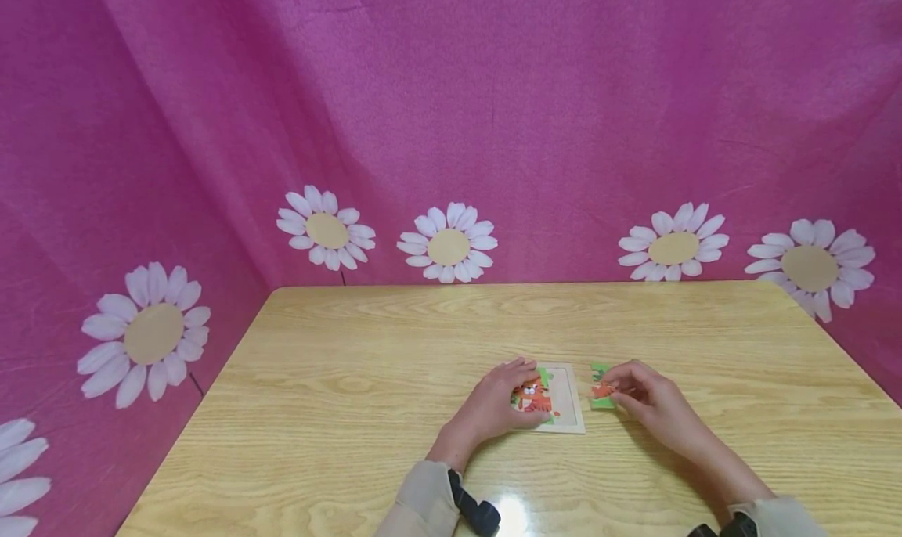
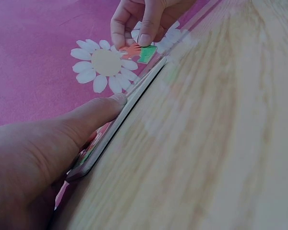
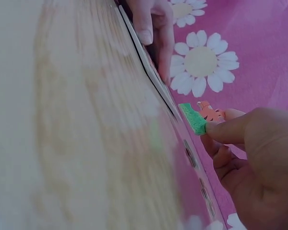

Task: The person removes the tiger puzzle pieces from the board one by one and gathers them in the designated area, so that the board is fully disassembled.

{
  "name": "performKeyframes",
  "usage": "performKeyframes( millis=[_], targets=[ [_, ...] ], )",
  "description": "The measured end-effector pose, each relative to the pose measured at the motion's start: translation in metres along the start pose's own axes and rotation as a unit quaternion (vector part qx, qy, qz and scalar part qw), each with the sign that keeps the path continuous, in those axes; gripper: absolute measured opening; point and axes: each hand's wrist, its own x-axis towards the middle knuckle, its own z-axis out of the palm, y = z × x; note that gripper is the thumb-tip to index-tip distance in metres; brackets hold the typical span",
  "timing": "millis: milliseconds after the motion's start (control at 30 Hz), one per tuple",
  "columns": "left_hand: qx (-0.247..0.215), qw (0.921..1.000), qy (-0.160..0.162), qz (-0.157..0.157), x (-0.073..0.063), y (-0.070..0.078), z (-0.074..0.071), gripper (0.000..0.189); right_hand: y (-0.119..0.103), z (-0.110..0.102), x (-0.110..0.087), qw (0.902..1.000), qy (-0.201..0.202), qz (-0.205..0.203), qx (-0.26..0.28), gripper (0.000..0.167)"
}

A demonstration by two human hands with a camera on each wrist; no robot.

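Note:
A square wooden puzzle board (image 1: 579, 423) with a pale rim lies on the table, and its left part holds pieces showing an orange tiger face (image 1: 532, 396). My left hand (image 1: 499, 398) grips the board from the left side, thumb along the near edge and fingers at the far edge. Just right of the board, my right hand (image 1: 651, 400) pinches a green and orange puzzle piece (image 1: 601, 401) between thumb and fingers. In the right wrist view that puzzle piece (image 3: 194, 119) is raised off the tabletop. The right part of the board's recess shows bare wood.
The wood-grain table (image 1: 338, 380) extends widely around both hands. Behind it and along the left hangs a pink cloth (image 1: 493, 114) printed with large white daisies. Dark straps with small devices (image 1: 479, 512) sit on the wrists, over beige sleeves.

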Motion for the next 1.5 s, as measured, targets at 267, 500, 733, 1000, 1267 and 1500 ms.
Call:
performKeyframes(
  millis=[267,500,733,1000,1267,1500],
  targets=[
    [-0.004,1.0,-0.001,0.001,0.0,0.0,0.001,0.067,0.006,-0.006,-0.001,0.9998,0.014,-0.01,-0.01,0.027],
    [-0.005,1.0,0.0,-0.003,0.0,0.0,0.002,0.067,0.012,-0.009,-0.003,0.9996,0.024,-0.012,-0.012,0.027],
    [-0.01,0.9999,0.0,-0.006,0.0,0.0,0.001,0.068,0.016,-0.015,-0.005,0.9989,0.036,-0.009,-0.03,0.028],
    [-0.001,1.0,0.004,-0.003,0.002,0.0,0.001,0.068,0.02,-0.023,-0.005,0.9982,0.039,0.012,-0.044,0.028],
    [0.003,1.0,0.002,0.0,0.001,0.001,0.0,0.068,0.026,-0.029,-0.007,0.9983,0.041,0.022,-0.034,0.027],
    [-0.003,1.0,0.002,-0.003,0.0,0.0,0.001,0.068,0.031,-0.033,-0.009,0.9974,0.044,0.029,-0.049,0.023]
  ],
)
